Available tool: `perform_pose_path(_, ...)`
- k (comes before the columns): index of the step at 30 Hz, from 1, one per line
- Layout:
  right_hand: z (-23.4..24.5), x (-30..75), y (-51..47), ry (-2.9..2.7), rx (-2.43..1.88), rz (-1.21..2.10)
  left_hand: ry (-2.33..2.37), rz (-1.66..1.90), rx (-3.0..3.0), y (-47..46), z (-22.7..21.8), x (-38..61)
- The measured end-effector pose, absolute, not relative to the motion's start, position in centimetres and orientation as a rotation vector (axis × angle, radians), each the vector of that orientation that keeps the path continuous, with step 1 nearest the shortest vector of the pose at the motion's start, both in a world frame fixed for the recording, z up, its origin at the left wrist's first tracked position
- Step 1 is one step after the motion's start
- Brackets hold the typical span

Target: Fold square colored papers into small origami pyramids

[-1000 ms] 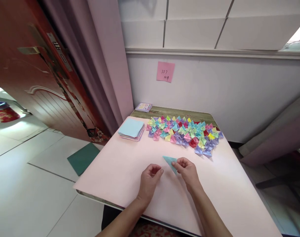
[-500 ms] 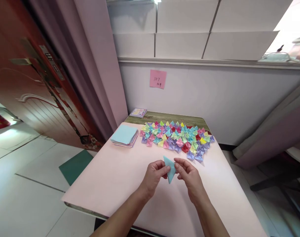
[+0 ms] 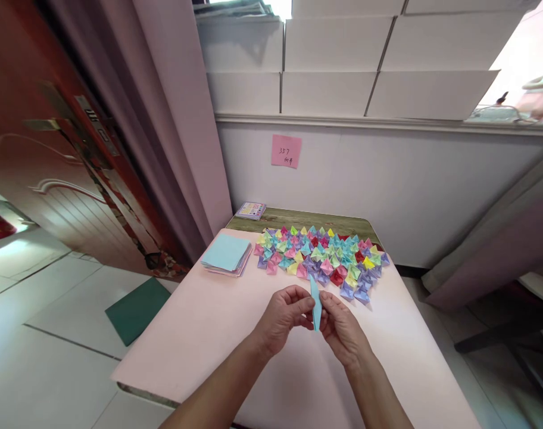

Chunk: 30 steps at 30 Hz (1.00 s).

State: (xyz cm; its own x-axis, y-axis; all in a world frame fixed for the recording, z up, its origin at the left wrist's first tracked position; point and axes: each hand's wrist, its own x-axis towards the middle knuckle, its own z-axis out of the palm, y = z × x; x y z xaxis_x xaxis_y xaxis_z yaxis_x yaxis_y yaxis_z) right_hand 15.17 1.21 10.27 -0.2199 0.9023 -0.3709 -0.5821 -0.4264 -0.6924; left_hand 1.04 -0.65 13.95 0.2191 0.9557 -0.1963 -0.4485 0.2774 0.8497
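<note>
A light-blue folded origami paper (image 3: 315, 302) is held upright above the pink-covered table (image 3: 200, 333), seen nearly edge-on as a narrow pointed shape. My left hand (image 3: 286, 316) pinches its left side between thumb and fingers. On its right side my right hand (image 3: 342, 325) grips with the thumb against the paper, its other fingers curled partly behind. Just beyond the hands lie many small folded paper pieces (image 3: 326, 266) in pink, purple, blue, green, yellow and red, set close together.
A stack of square paper sheets (image 3: 227, 252), light blue on top, sits at the table's left. Behind it are paper packs (image 3: 251, 210) on bare wood. A pink note (image 3: 286, 151) is on the wall. A green mat (image 3: 137, 308) lies on the floor.
The folded paper has turned from a broader diamond face to nearly edge-on and shifted slightly right. My right hand has closed on its right side. The camera view has tilted up slightly.
</note>
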Motion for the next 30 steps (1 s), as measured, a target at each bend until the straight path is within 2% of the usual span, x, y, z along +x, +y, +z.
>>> perform_pose_path(5, 9.9, 14.1, 1.1, -0.596, -0.906, 1.845, 0.74, 1.069, 0.723, -0.2, 14.3, 0.8)
perform_pose_path(11, 9.6, 13.8, 1.2, -0.361, -0.831, 1.925, 0.679, 1.046, 0.756, 0.1, 14.8, 0.7)
perform_pose_path(20, 10.0, 13.7, 1.5, -0.504, -0.858, 1.798, 0.665, 1.049, 0.769, 0.3, 14.4, 0.5)
perform_pose_path(23, 10.4, 14.0, 1.8, -0.752, -0.904, 1.667, 0.797, 1.101, 0.841, 0.2, 14.1, 0.1)
perform_pose_path(27, 10.8, 14.6, 2.4, -1.048, -1.087, 1.328, 0.918, 1.083, 1.014, 0.2, 14.1, -0.3)
perform_pose_path(30, 11.0, 14.6, 2.7, -1.148, -1.112, 1.25, 0.985, 1.064, 1.102, 0.2, 14.1, -0.1)
